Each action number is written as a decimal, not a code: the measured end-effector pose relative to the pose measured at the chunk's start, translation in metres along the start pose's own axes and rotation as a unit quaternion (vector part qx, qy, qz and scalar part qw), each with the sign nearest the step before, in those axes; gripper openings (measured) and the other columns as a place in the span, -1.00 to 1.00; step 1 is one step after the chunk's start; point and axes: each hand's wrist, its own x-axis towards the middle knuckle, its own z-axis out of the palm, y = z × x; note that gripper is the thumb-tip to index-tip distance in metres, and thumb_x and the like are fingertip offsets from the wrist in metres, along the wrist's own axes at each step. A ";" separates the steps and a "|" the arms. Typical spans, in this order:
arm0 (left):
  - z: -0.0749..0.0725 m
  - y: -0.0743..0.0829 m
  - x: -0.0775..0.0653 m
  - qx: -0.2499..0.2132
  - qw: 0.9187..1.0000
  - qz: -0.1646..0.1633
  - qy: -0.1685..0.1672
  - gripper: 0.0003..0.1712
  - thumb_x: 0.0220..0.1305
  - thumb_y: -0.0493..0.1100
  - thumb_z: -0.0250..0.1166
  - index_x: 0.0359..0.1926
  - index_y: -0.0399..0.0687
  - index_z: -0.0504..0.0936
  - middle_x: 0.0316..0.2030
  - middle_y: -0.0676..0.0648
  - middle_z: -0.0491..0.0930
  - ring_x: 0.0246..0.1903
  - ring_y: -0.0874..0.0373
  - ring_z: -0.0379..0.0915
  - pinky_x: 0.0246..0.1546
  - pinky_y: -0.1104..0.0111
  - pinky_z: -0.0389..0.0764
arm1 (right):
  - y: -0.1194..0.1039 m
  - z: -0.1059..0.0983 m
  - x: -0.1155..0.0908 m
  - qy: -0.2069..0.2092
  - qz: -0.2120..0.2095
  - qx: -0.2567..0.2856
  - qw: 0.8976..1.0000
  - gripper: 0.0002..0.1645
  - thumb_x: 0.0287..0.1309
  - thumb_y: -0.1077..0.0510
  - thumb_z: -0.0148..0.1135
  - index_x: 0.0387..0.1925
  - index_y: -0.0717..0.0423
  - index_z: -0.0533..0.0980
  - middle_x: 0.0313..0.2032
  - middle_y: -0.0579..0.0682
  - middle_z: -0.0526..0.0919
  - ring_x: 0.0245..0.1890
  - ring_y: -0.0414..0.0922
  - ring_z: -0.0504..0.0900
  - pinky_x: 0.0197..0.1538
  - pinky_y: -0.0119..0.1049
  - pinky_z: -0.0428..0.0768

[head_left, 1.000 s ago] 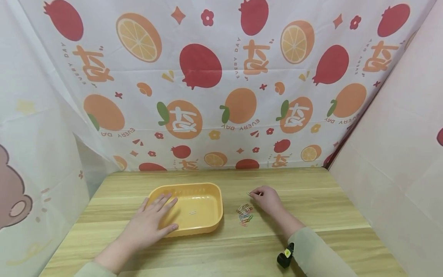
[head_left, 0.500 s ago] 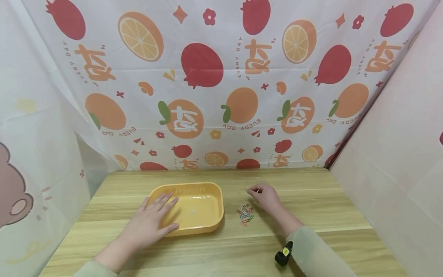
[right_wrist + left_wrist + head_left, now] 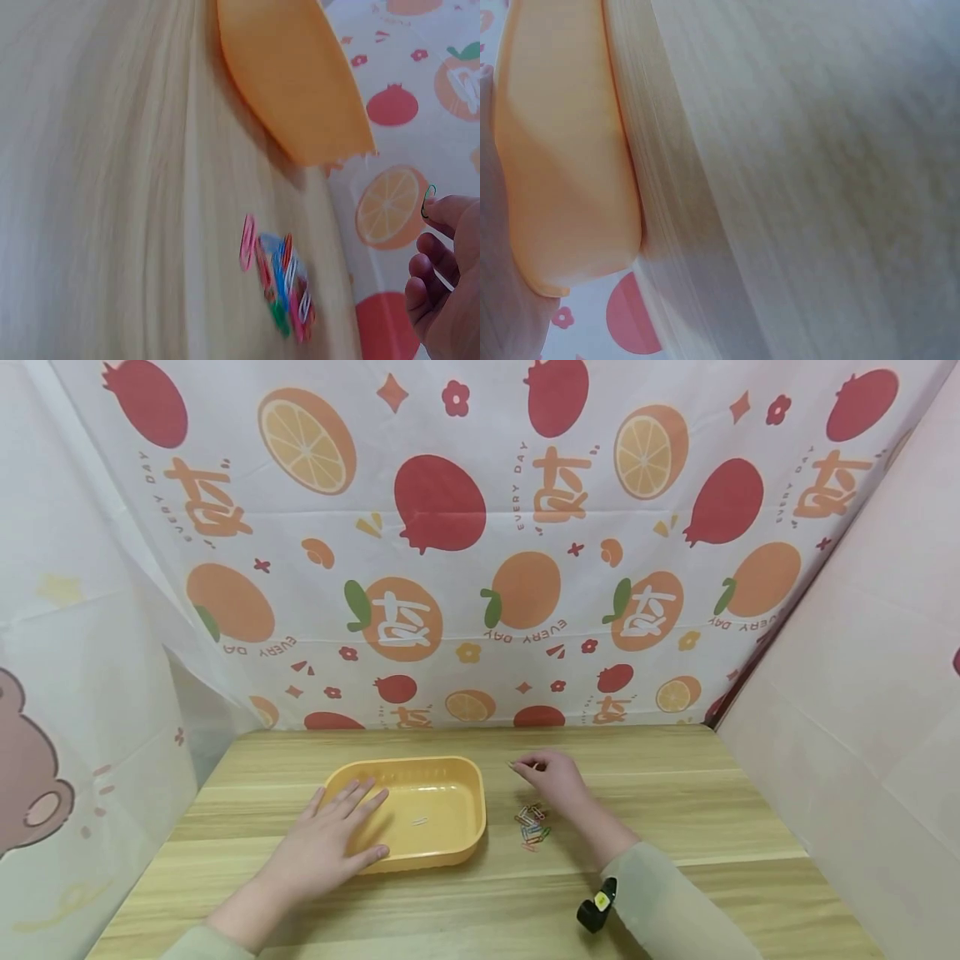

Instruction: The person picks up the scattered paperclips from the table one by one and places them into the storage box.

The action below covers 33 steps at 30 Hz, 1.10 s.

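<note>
My right hand (image 3: 557,777) pinches a green paper clip (image 3: 428,201) between thumb and fingertips, above the table to the right of the tray. Below that hand, a small pile of coloured paper clips (image 3: 533,825) lies on the wood; in the right wrist view a pink clip (image 3: 247,242) sits at its edge. My left hand (image 3: 322,843) rests over the left end of the yellow tray (image 3: 468,856), fingers spread and straight. White paper clips (image 3: 420,820) lie on the tray's floor. The left wrist view shows the tray's outer wall (image 3: 570,150) beside part of the hand.
The wooden table (image 3: 480,914) meets a fruit-printed cloth (image 3: 465,585) at its back edge. Pale cloths hang at both sides. A black strap (image 3: 596,906) with a yellow label sits at the right sleeve cuff.
My right hand has moved left and slightly toward the back, carrying the pinched paper clip nearer the tray. The left hand has stayed on the tray.
</note>
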 end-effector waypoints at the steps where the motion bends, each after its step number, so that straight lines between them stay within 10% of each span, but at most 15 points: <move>1: 0.000 0.000 0.000 0.001 1.000 0.001 0.003 -0.11 0.27 0.43 0.16 0.48 0.12 0.29 0.48 -0.13 0.18 0.45 -0.17 0.07 0.48 -0.03 -0.40 | -0.004 0.002 0.001 -0.002 -0.006 -0.001 1.000 -0.83 0.26 -0.03 0.33 -0.25 -0.08 0.74 -0.32 -0.16 0.69 -0.34 -0.19 0.55 -0.31 -0.29 0.57; 19: 0.001 0.001 -0.001 0.002 1.000 0.003 0.007 -0.10 0.27 0.42 0.17 0.49 0.12 0.28 0.48 -0.13 0.18 0.45 -0.18 0.07 0.48 -0.05 -0.38 | -0.071 0.055 0.002 -0.044 -0.065 0.011 0.997 -0.85 0.23 -0.02 0.37 -0.29 -0.09 0.76 -0.38 -0.22 0.59 -0.35 -0.24 0.49 -0.34 -0.39 0.53; 33: 0.001 0.001 -0.001 0.004 1.000 -0.002 0.003 -0.11 0.26 0.41 0.19 0.48 0.12 0.29 0.48 -0.09 0.18 0.45 -0.15 0.08 0.47 -0.13 -0.25 | -0.084 0.078 -0.004 -0.096 -0.105 -0.006 0.990 -0.87 0.24 -0.02 0.35 -0.29 -0.12 0.76 -0.39 -0.31 0.58 -0.38 -0.31 0.46 -0.34 -0.43 0.50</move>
